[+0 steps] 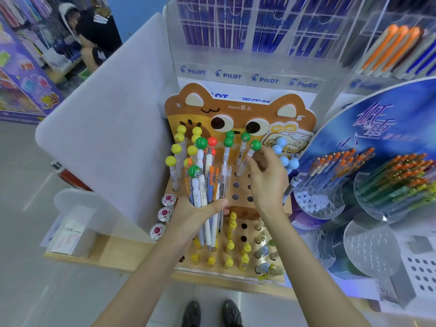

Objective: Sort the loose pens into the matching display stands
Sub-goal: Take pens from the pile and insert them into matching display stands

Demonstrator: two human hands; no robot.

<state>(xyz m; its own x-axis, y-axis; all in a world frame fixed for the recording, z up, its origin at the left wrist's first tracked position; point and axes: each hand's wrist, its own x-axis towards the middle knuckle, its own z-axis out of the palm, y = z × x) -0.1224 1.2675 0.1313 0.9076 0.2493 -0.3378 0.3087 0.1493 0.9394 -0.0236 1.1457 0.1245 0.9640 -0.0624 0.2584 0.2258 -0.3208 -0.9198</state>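
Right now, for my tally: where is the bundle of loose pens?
Head view, centre: the left hand grips the bundle, in front of the bear stand.

Bright, even shop light with soft shadows; wide-angle bending at the edges; clear acrylic pen racks (259, 31) up top blurred.

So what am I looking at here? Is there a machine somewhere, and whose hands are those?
There is no machine here. A person wears one wide-angle camera on the head, looking down, so you see their own two bare hands and their shoes below. The left hand grips a bunch of loose pens. The right hand pinches a green-topped pen at the cat-faced stand. This stand is a wooden board with holes, where yellow-topped pens and blue-topped pens stand upright.
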